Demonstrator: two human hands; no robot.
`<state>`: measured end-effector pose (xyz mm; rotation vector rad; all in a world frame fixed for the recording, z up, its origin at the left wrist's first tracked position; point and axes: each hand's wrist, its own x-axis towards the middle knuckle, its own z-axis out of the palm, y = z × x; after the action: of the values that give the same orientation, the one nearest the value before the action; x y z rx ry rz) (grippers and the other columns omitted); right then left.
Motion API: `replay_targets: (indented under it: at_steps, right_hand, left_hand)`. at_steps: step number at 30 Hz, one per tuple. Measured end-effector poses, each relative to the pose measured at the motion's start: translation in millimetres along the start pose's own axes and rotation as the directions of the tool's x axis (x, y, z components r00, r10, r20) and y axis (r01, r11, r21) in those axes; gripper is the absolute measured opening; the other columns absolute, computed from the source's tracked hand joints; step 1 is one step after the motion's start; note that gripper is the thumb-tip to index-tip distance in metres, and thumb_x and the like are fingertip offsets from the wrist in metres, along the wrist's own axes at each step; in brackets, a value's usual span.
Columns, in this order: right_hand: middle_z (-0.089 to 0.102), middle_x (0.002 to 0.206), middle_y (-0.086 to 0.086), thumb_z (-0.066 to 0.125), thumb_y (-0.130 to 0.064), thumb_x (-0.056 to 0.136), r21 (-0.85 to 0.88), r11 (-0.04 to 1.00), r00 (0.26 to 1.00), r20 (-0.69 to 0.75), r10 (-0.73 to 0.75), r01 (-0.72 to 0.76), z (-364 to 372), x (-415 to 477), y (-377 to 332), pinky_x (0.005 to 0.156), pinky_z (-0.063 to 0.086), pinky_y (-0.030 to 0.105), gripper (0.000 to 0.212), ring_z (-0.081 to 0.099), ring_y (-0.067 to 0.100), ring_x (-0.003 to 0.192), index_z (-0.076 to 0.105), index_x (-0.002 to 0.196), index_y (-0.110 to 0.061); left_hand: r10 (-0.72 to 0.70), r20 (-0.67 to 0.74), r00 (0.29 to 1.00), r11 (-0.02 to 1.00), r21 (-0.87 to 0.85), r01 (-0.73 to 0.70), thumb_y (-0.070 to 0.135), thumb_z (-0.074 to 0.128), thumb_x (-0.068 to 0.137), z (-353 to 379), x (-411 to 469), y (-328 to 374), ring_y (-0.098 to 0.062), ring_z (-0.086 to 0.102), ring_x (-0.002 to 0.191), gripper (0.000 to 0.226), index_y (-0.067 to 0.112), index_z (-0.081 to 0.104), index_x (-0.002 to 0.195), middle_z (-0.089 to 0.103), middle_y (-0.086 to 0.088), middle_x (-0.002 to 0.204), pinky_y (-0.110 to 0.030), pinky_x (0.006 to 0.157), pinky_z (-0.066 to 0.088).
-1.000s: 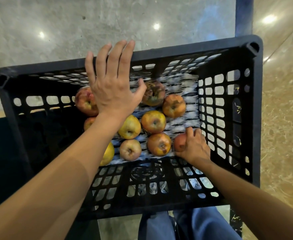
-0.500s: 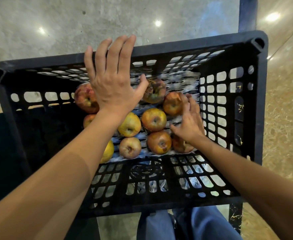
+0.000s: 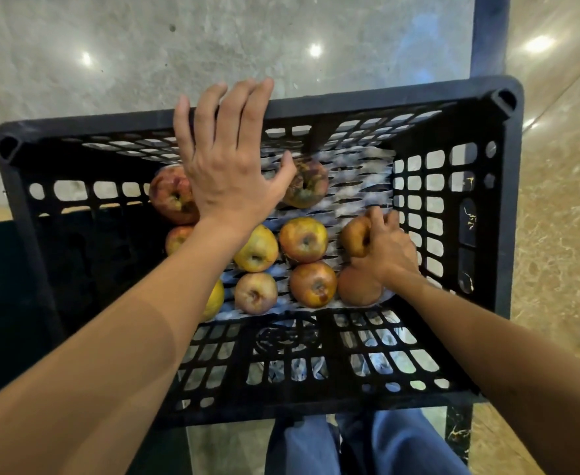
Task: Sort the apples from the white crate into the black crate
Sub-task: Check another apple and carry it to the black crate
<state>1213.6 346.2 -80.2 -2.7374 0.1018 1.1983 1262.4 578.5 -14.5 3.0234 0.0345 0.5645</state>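
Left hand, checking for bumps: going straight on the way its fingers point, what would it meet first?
Probably the far rim of the black crate; the fingers of the left hand overlap it, though depth is unclear.

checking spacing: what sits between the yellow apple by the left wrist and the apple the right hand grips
A single orange-red apple, seen in the head view.

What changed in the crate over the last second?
The right hand let go of the reddish apple at the near right, reached farther in and took a grip on the orange-brown apple, drawing it slightly nearer. The left hand stayed spread over the black crate; other apples unmoved.
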Motion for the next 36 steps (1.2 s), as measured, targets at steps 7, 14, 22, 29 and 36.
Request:
replay_targets:
  at_steps: [7, 14, 22, 29, 36]
  right_hand:
    - [0.034, 0.133, 0.012, 0.077, -0.036, 0.073, 0.177, 0.98, 0.994, -0.039, 0.097, -0.089, 9, -10, 2, 0.083, 0.046, 0.04, 0.08, 0.053, 0.035, 0.108, 0.027, 0.134, -0.024]
    - [0.035, 0.138, 0.01, 0.078, -0.034, 0.072, 0.338, 0.936, 0.992, -0.052, 0.117, -0.093, 5, -14, -1, 0.094, 0.042, 0.043, 0.078, 0.05, 0.034, 0.114, 0.032, 0.134, -0.029]
    - [0.025, 0.148, 0.01, 0.074, -0.037, 0.075, 0.313, 0.947, 0.997, -0.006, 0.074, -0.069, 17, -18, -2, 0.102, 0.038, 0.044, 0.09, 0.04, 0.034, 0.128, 0.018, 0.145, -0.031]
    - [0.05, 0.133, 0.015, 0.059, -0.04, 0.087, 0.353, 0.934, 0.997, -0.064, -0.04, 0.06, -39, -97, -5, 0.099, 0.043, 0.041, 0.069, 0.048, 0.032, 0.122, 0.03, 0.144, -0.015]
    - [0.056, 0.128, 0.014, 0.05, -0.041, 0.093, 0.399, 0.912, 0.995, -0.026, -0.092, 0.094, -137, -250, -10, 0.091, 0.044, 0.04, 0.051, 0.052, 0.033, 0.117, 0.042, 0.134, -0.012]
  left_hand:
    - [0.001, 0.018, 1.0, 1.0, 0.011, -0.002, 0.048, 0.059, 0.074, -1, -1, 0, -0.02, 0.033, 0.121, 0.068, 0.019, 0.04, 0.133, 0.059, -0.004, 0.127, -0.044, 0.109, 0.016]
    - [-0.008, 0.125, 0.992, 1.0, 0.003, 0.007, 0.051, 0.055, 0.076, -11, -1, 1, -0.02, 0.029, 0.127, 0.073, 0.019, 0.038, 0.139, 0.052, -0.003, 0.135, -0.046, 0.113, 0.015]
    - [-0.042, 0.31, 0.95, 0.999, 0.007, 0.042, 0.052, 0.051, 0.08, -25, 2, 6, -0.027, 0.026, 0.141, 0.079, 0.018, 0.027, 0.147, 0.036, -0.003, 0.15, -0.049, 0.116, 0.005]
    - [-0.102, 0.537, 0.837, 0.88, -0.344, 0.328, 0.025, 0.063, 0.085, -126, -32, 31, -0.021, 0.041, 0.131, 0.053, 0.016, 0.049, 0.136, 0.051, -0.003, 0.139, -0.047, 0.114, 0.026]
    - [-0.185, 0.859, 0.477, 0.722, -0.21, 0.659, 0.039, 0.061, 0.088, -298, -56, 53, -0.019, 0.054, 0.12, 0.047, 0.026, 0.052, 0.133, 0.059, 0.003, 0.13, -0.037, 0.095, 0.047]
